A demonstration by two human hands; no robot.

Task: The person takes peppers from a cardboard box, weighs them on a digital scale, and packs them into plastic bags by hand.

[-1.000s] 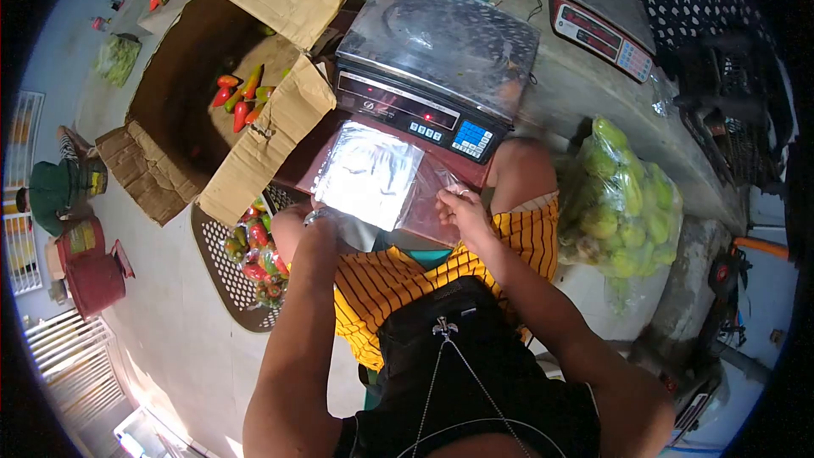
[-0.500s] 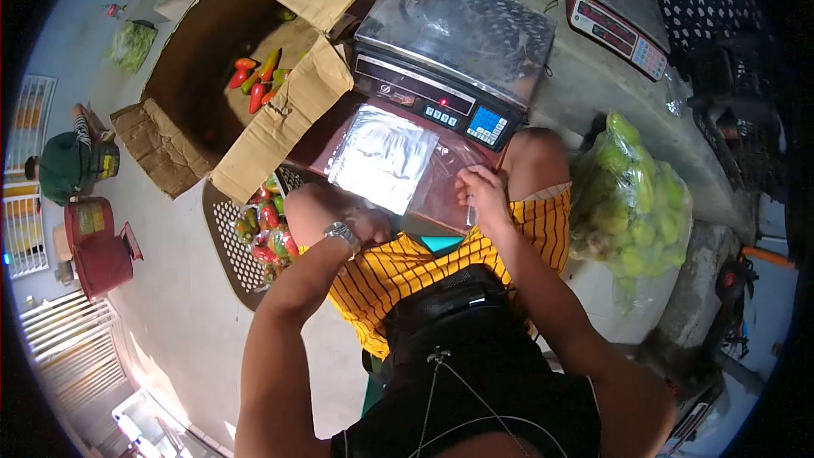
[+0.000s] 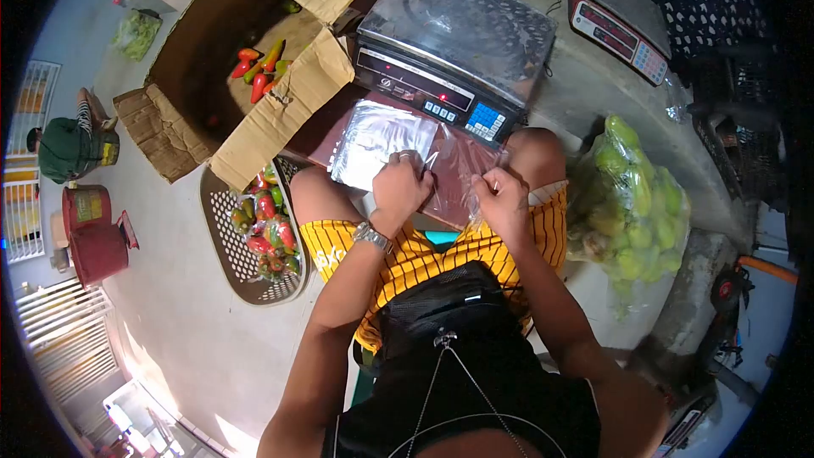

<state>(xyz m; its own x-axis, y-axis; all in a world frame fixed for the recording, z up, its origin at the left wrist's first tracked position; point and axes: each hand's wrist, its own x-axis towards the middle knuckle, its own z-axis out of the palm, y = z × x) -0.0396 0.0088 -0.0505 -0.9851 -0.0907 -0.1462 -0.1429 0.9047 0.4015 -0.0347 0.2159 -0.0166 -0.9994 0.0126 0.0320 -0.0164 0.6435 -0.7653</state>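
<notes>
One clear plastic bag [image 3: 458,165] stretches between the fingers of the left hand [image 3: 403,191] and those of the right hand [image 3: 504,208], lying over a reddish-brown surface [image 3: 318,137]. The right thumb and forefinger are pinched together on the bag's near right edge, with the remaining fingers curled in. The left fingers are bent and close to one another at the bag's left side; whether they grip the plastic or only rest on it, I cannot tell. Just left of the left fingers lies a shiny stack of plastic [image 3: 373,137], its near right corner hidden beneath that hand. Straight beyond both sets of fingers stands a weighing scale [image 3: 458,34], with a red light [image 3: 443,97] lit. Well to the left of the left fingers are an open cardboard box [image 3: 284,114] holding a few loose peppers [image 3: 259,87] and, nearer the body, a perforated basket [image 3: 222,233] with bagged peppers [image 3: 270,237]. To the right of the right fingers sits a clear sack of green vegetables [image 3: 632,203].
</notes>
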